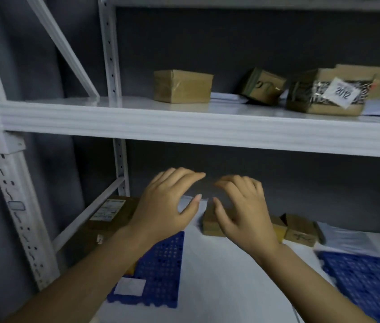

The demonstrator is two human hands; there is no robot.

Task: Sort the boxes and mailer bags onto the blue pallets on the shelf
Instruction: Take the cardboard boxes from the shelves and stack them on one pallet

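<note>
Both my hands hover above the lower shelf, holding nothing. My left hand has relaxed, spread fingers over a white mailer bag and the left blue pallet. My right hand floats with loosely bent fingers over a small brown box. A cardboard box with a white label lies on the left pallet, partly hidden by my left forearm. The right blue pallet lies at the lower right. Small boxes and a grey mailer bag sit behind it.
The upper shelf carries a brown box, a tilted box, a box tagged 2012 and white mailers. White perforated shelf uprights stand at the left. A white label lies on the left pallet.
</note>
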